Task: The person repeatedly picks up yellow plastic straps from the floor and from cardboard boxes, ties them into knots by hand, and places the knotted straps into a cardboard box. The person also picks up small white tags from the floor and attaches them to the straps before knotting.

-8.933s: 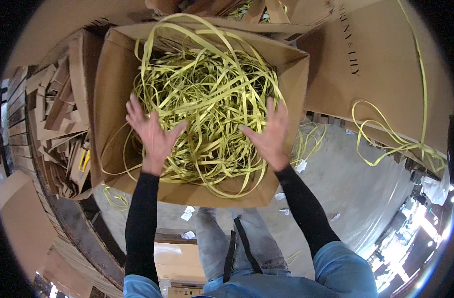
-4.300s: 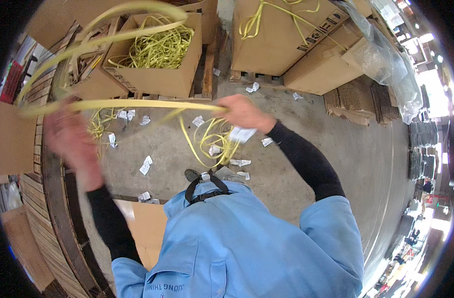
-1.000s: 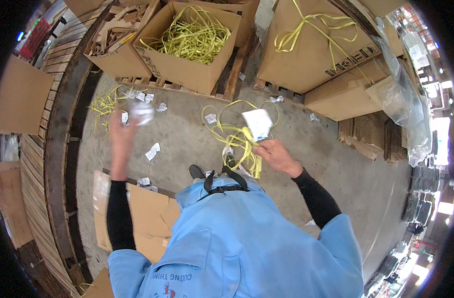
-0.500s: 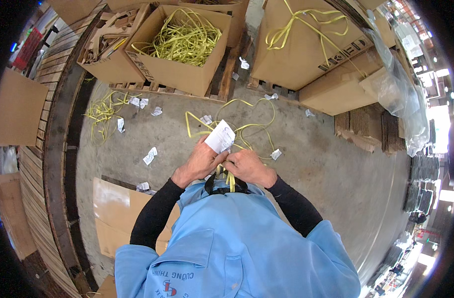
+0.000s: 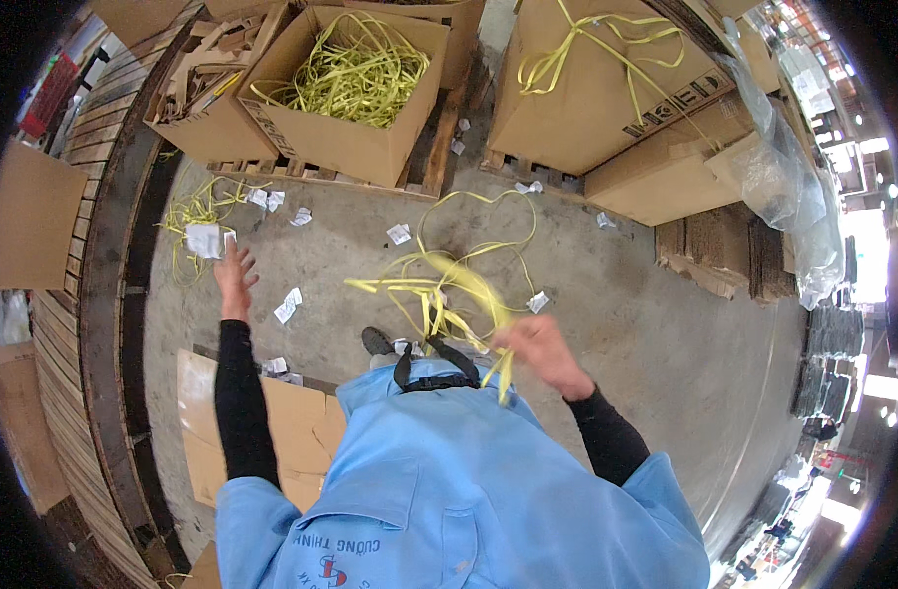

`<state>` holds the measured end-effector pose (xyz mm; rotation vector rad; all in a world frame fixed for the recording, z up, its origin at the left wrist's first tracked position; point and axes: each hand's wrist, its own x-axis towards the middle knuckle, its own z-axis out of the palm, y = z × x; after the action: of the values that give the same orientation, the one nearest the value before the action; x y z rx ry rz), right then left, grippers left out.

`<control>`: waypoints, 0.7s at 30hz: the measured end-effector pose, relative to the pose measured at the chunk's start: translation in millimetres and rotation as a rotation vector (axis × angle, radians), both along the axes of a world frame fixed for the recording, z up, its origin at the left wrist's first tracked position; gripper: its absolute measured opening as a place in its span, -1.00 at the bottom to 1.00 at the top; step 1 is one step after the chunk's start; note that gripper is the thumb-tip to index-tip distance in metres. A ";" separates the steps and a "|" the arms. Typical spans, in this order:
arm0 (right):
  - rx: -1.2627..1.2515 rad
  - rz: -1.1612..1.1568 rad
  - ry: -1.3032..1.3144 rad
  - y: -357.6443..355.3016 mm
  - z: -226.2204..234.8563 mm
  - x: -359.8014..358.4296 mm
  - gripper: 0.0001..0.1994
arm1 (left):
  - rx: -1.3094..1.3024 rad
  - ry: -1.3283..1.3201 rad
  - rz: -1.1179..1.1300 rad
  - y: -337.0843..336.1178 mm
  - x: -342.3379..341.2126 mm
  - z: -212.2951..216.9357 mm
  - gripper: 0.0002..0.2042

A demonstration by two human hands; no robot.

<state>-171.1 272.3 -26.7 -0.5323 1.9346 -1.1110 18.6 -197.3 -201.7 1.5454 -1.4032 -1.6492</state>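
My left hand (image 5: 235, 282) reaches out to the left over the floor, fingers spread. Just past its fingertips is a crumpled white paper slip (image 5: 202, 240), in front of a loose heap of yellow strap (image 5: 179, 211); whether it still touches the fingers is hard to tell. My right hand (image 5: 542, 351), smeared by motion, is closed on a bundle of yellow plastic strapping (image 5: 468, 285) in front of my waist. The strap's loops spread out ahead of me, and a short end hangs below the hand.
Ahead stands a cardboard box (image 5: 343, 147) full of yellow strapping, on a wooden pallet (image 5: 434, 162). Beside it a box (image 5: 213, 128) holds cardboard scraps. A large carton (image 5: 576, 118) stands at the far right. Paper slips (image 5: 288, 305) litter the concrete. Flat cardboard (image 5: 282, 432) lies near my left.
My hands were together at my waist with the paper slip and strap. The left has swung out left and the slip has gone with it; the right has moved rightward with the strap.
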 end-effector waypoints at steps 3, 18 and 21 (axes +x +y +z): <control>-0.269 -0.532 -0.281 -5.2 0.3 -25.8 -0.58 | 0.041 -0.163 -0.222 -7.6 6.6 -5.2 -0.40; -1.406 0.106 -0.682 -84.9 194.0 -105.1 -0.66 | -0.245 0.122 -0.533 218.8 -120.5 -32.4 -0.44; -1.414 0.180 -0.708 -90.2 219.9 -101.6 -0.69 | -0.663 -0.007 -0.239 226.4 -129.0 -19.9 -0.45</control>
<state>-272.7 182.1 193.2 -0.8243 0.2739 -2.0695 -110.4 29.0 -221.6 1.0286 -1.9391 -1.1088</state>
